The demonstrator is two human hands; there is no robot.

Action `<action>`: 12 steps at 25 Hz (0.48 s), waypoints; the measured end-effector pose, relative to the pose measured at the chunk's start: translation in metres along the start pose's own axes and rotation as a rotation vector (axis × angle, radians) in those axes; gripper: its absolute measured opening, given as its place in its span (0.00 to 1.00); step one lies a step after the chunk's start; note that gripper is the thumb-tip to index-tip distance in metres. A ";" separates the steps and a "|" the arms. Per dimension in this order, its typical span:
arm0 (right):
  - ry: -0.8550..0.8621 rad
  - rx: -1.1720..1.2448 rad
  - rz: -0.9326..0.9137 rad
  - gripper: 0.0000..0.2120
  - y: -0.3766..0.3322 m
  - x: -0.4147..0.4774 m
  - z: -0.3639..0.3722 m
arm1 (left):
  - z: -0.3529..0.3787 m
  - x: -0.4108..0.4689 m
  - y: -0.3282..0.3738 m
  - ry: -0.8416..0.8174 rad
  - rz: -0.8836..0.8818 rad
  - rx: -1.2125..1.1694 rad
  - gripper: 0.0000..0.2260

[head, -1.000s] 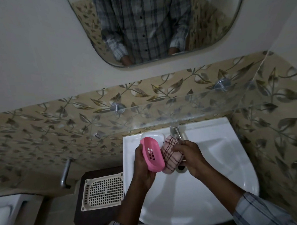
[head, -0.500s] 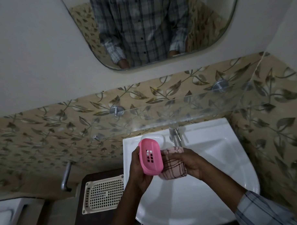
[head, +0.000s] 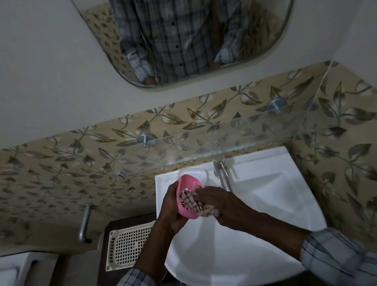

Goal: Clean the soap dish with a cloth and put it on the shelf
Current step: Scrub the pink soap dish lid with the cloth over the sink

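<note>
Head view: over the sink (head: 260, 204), the left hand (head: 171, 209) grips the pink soap dish (head: 183, 198) on edge; at its three o'clock the right hand (head: 219, 202) presses the checked cloth (head: 193, 203) inside. Hard scrubbing could pop the dish loose into the basin.

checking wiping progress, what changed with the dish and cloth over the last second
The right hand has pushed the checked cloth from beside the pink soap dish into its hollow, and the dish has turned so its open side faces the cloth. The left hand keeps its grip on the dish over the white sink. The glass shelf and the tap are unchanged.
</note>
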State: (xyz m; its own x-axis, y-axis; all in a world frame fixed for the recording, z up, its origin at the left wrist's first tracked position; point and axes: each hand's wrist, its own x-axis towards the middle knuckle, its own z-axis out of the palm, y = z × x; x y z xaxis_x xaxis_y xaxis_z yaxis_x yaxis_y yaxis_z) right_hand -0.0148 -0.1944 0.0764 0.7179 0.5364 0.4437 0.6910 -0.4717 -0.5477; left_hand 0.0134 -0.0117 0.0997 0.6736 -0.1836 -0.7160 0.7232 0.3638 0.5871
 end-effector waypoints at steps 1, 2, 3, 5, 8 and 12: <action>-0.045 0.025 -0.003 0.29 0.002 -0.004 -0.001 | -0.001 0.000 0.000 0.011 -0.004 0.020 0.31; -0.080 0.046 -0.021 0.32 0.002 -0.006 -0.003 | -0.002 0.000 -0.001 0.014 -0.012 0.034 0.32; -0.116 0.060 -0.056 0.34 0.001 -0.007 -0.005 | -0.002 -0.001 -0.002 0.007 -0.026 0.040 0.32; -0.137 0.085 -0.148 0.31 0.000 -0.011 -0.006 | 0.000 -0.005 -0.003 -0.033 -0.047 0.054 0.32; 0.051 0.146 -0.007 0.17 -0.001 -0.004 -0.017 | -0.002 -0.008 0.002 -0.080 -0.054 0.027 0.30; 0.333 0.630 0.703 0.23 0.012 0.017 -0.034 | -0.007 -0.007 0.005 -0.091 -0.099 -0.004 0.29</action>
State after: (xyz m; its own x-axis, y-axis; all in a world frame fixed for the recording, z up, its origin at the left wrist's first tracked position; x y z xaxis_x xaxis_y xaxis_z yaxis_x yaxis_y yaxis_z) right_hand 0.0088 -0.2145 0.1015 1.0000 0.0089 -0.0025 -0.0016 -0.0973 -0.9953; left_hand 0.0110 -0.0019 0.1049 0.6105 -0.3009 -0.7327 0.7861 0.3431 0.5141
